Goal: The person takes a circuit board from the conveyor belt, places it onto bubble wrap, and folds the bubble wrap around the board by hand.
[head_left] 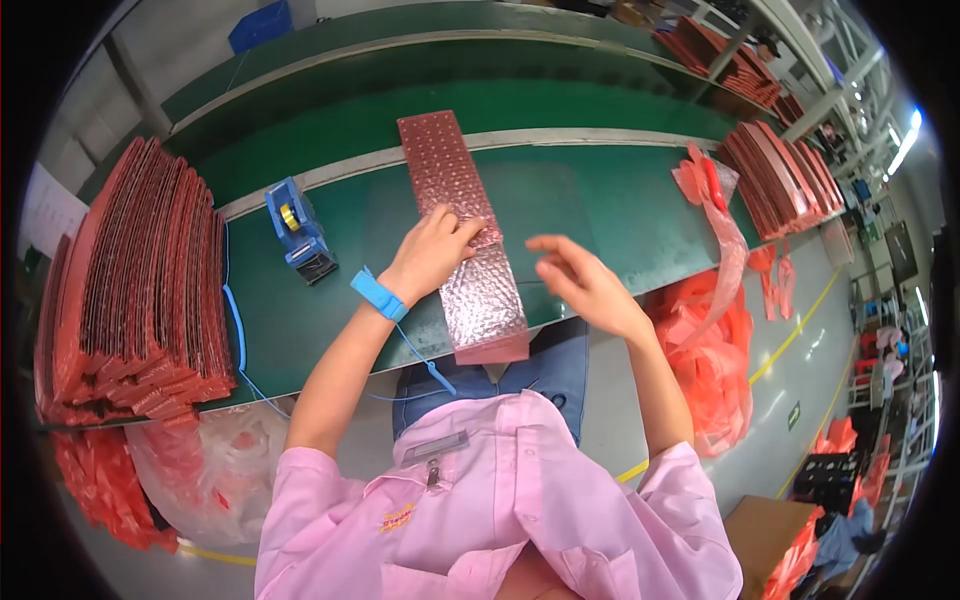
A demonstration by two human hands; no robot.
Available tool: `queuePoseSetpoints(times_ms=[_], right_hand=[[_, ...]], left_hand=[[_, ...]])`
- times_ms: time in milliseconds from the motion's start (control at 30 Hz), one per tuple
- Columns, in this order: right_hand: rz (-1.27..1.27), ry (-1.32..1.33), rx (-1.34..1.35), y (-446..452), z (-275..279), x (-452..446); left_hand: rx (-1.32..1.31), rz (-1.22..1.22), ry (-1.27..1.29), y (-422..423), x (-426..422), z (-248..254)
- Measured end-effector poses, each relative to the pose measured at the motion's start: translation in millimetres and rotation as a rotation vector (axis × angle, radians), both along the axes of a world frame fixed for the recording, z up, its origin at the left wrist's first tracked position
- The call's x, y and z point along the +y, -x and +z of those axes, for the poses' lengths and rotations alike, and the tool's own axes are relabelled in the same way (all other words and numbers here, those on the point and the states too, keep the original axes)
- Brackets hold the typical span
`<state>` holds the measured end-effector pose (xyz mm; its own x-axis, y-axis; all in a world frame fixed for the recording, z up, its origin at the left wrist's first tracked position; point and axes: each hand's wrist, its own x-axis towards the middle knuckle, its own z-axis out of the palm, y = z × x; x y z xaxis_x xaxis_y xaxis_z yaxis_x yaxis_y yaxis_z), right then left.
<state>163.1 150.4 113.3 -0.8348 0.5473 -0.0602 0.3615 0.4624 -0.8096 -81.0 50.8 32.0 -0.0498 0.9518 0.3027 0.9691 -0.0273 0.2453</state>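
A long pink bubble-wrap bag (pixel 445 165) lies across the green workbench, its shiny silvery near half (pixel 482 300) reaching over the front edge toward my body. My left hand (pixel 435 250) rests on the middle of the bag, fingers spread against its surface. Around that wrist is a blue strap (pixel 378 293) with a thin blue cord. To the right of the bag, my right hand (pixel 585 285) hovers apart from it, fingers loosely parted and holding nothing.
A blue tape dispenser (pixel 300 230) stands left of the bag. Tall stacks of pink bubble bags (pixel 150 270) fill the bench's left end, with more (pixel 780 180) at the right. Red plastic scraps (pixel 715 200) hang over the right edge. A cardboard box (pixel 765 545) sits on the floor.
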Motion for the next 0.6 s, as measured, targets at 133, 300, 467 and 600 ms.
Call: queuePoseSetpoints(times_ms=[133, 300, 467, 600], right_hand=[[0.009, -0.259, -0.068, 52, -15, 25], [0.175, -0.554, -0.170, 75, -55, 42], [0.120, -0.629, -0.006, 81, -72, 39], [0.079, -0.732, 0.150, 82, -76, 36]], left_hand=[[0.008, -0.013, -0.126, 5, 7, -4], [-0.007, -0.017, -0.156, 6, 12, 2], [-0.021, 0.027, -0.121, -2, 11, 9], [-0.047, 0.037, -0.135, -5, 8, 11]])
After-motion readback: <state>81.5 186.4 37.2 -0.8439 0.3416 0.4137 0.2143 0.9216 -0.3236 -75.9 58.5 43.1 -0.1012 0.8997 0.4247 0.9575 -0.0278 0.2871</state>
